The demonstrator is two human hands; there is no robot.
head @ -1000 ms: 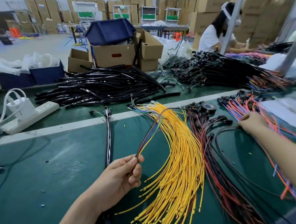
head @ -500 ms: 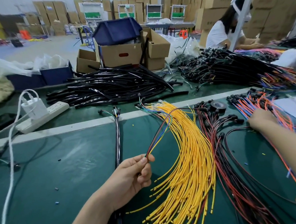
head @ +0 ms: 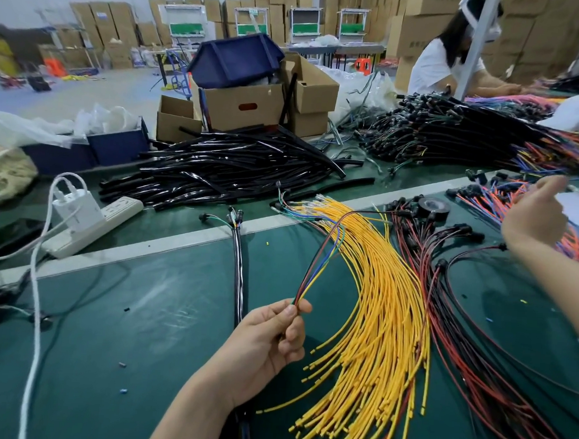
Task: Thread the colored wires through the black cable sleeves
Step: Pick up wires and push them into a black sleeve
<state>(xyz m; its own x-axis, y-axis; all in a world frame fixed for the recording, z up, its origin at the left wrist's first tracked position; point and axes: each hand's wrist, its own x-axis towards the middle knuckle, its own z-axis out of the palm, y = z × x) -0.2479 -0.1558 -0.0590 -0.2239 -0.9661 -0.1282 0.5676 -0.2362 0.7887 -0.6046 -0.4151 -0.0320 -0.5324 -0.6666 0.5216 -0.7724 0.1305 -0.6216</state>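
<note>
My left hand point(head: 268, 345) pinches a thin bundle of red, blue, green and yellow wires point(head: 315, 267) between thumb and forefinger, and the wires arc up and away over the green mat. My right hand point(head: 536, 215) is lifted above the orange and blue wires point(head: 493, 203) at the right, fingers curled; whether it holds a wire is unclear. A pile of black cable sleeves point(head: 233, 169) lies beyond the mat's pale edge. One filled black sleeve point(head: 238, 267) lies on the mat left of my left hand.
A fan of yellow wires point(head: 377, 308) and red and black leads point(head: 460, 329) cover the mat's right half. A tape roll point(head: 433, 206), a power strip point(head: 93, 222), cardboard boxes point(head: 243, 106) and a heap of finished harnesses point(head: 453, 134) lie further back. Another person point(head: 444, 59) works at the far right.
My right hand has risen off the orange and blue wire pile and turned upward. My left hand keeps the same pinch on the coloured bundle.
</note>
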